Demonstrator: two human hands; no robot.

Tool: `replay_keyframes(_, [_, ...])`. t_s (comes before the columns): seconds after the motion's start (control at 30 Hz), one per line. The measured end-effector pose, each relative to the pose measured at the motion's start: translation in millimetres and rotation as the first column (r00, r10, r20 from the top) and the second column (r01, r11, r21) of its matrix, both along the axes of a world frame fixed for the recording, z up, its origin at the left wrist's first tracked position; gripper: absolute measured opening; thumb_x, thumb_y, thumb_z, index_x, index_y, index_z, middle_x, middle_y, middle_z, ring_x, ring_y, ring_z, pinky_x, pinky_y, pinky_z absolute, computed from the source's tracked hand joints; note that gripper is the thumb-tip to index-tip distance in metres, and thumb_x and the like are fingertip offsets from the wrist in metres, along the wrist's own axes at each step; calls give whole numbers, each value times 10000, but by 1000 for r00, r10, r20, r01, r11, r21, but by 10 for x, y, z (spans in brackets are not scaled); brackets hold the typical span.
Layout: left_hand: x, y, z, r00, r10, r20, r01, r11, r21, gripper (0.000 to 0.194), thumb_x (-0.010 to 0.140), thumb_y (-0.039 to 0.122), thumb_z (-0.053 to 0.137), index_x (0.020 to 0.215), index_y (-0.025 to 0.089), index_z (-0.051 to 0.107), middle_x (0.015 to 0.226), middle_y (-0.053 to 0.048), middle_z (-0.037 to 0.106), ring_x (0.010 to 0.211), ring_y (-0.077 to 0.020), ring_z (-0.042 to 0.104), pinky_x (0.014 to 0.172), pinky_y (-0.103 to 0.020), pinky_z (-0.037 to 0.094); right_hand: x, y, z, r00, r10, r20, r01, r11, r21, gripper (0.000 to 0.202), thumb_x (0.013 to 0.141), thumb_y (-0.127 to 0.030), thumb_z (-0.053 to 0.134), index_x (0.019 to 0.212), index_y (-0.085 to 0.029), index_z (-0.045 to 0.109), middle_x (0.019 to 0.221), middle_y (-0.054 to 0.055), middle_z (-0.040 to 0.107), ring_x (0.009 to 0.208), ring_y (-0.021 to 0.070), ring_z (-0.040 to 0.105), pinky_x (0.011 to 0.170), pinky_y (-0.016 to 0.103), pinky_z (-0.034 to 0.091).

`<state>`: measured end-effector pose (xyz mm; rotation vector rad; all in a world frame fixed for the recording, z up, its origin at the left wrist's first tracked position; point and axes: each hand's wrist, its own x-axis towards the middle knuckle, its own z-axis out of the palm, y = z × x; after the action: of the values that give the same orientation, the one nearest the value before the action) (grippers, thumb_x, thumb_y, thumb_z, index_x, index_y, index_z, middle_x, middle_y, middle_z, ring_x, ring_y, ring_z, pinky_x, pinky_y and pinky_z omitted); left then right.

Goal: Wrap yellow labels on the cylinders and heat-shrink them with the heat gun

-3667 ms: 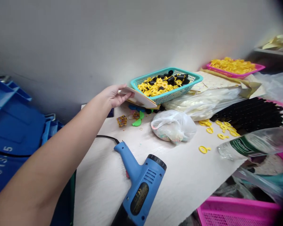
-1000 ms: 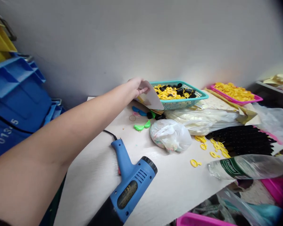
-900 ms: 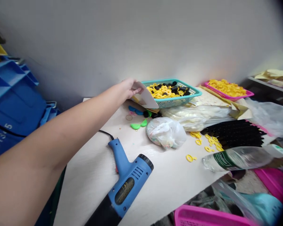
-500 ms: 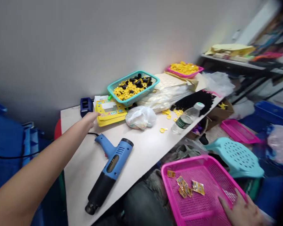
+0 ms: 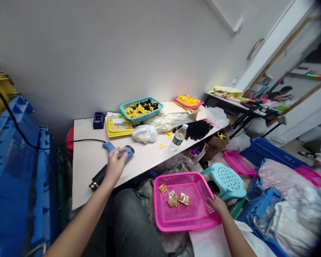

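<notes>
My left hand (image 5: 117, 161) is on the body of the blue and black heat gun (image 5: 101, 175), its fingers curled over it. The gun lies on the white table (image 5: 82, 157), its cord running off left. My right hand (image 5: 217, 204) grips the right rim of a pink basket (image 5: 187, 227). Several small gold packets (image 5: 173, 198) lie in that basket, which is beside the table at my knees.
A teal basket (image 5: 147, 117) of yellow and black parts stands by the wall. Nearby are yellow cards (image 5: 117, 132), a plastic bag (image 5: 144, 134) and a bottle (image 5: 178, 138). A light-blue stool (image 5: 226, 180) is at right; another person (image 5: 280, 94) sits far back.
My left hand has moved from the yellow cards down to the heat gun. My right hand is now closed on the pink basket's rim. The view has shifted, showing more of the room.
</notes>
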<state>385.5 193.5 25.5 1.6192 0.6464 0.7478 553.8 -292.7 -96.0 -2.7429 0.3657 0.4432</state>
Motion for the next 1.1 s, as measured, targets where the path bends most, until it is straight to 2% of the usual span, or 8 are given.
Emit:
replay_keyframes(0.23, [-1681, -631, -675, 888, -351, -296, 419, 883, 210, 317, 817, 494, 566, 855, 264, 780, 1047, -82, 758, 982, -277, 713, 887, -407, 576, -256, -421, 832, 993, 98, 64, -105, 987, 124, 423, 964, -439, 464, 1083, -47, 569, 917, 61, 565, 848, 67, 541, 829, 231, 512])
replay_keyframes(0.4, [-2309, -970, -112, 981, -152, -117, 190, 852, 489, 245, 893, 387, 560, 1009, 267, 740, 1108, -37, 744, 1036, -209, 699, 923, -295, 555, -895, -110, 1227, 963, 204, 175, -242, 942, 234, 547, 952, -559, 436, 1134, -58, 557, 950, 72, 566, 863, 71, 543, 821, 232, 511])
replay_keyframes(0.53, [-2490, -1175, 232, 971, -193, -138, 237, 773, 589, 270, 938, 314, 522, 1155, 267, 676, 1163, -25, 717, 1088, -180, 670, 1012, -309, 506, -1440, 599, 1032, 913, 370, 175, -408, 853, 326, 598, 941, -600, 431, 1188, -68, 549, 992, 84, 578, 894, 77, 558, 846, 245, 518])
replay_keyframes(0.73, [-2813, -1149, -569, 652, -2, -758, 476, 780, 407, 584, 827, 352, 667, 1377, 194, 547, 1541, -175, 394, 1426, -392, 347, 1135, -578, 328, -2173, 1432, 611, 825, 538, 177, -565, 770, 296, 614, 881, -486, 524, 1349, -89, 503, 1198, 163, 557, 1091, 235, 552, 1003, 462, 459])
replay_keyframes(0.83, [-3017, -1222, -877, 529, 15, -848, 506, 797, 330, 571, 822, 295, 682, 1371, 203, 553, 1572, -194, 323, 1444, -430, 289, 1137, -578, 305, -2465, 1767, 744, 754, 541, 374, -626, 764, 156, 890, 786, -411, 645, 1529, -92, 275, 1542, 167, 163, 1446, 373, 116, 1192, 621, 75])
replay_keyframes(0.9, [-3076, -1287, -910, 563, 12, -826, 496, 795, 349, 486, 848, 268, 648, 1324, 197, 577, 1542, -192, 363, 1418, -404, 341, 1127, -539, 328, -2668, 2034, 904, 640, 631, 438, -739, 662, 125, 704, 833, -443, 613, 1469, -211, 419, 1565, 53, 131, 1465, 316, 66, 1235, 554, 16])
replay_keyframes(0.97, [-3082, -1328, -867, 595, 1, -803, 464, 816, 345, 378, 825, 239, 666, 1195, 187, 617, 1414, -176, 494, 1324, -363, 449, 1077, -493, 388, -2877, 2322, 995, 476, 802, 361, -879, 424, 217, 553, 886, -350, 548, 1417, -206, 491, 1570, 64, 100, 1463, 353, 10, 1201, 613, -4])
replay_keyframes(1.1, [-3062, -1323, -793, 593, -40, -804, 354, 910, 215, 207, 772, 259, 716, 928, 211, 590, 955, -70, 650, 993, -288, 614, 899, -419, 479, -3182, 2749, 788, 243, 966, 87, -862, 174, 476, 359, 858, -284, 602, 1184, -144, 654, 1226, 131, 554, 1189, 241, 500, 1118, 512, 372])
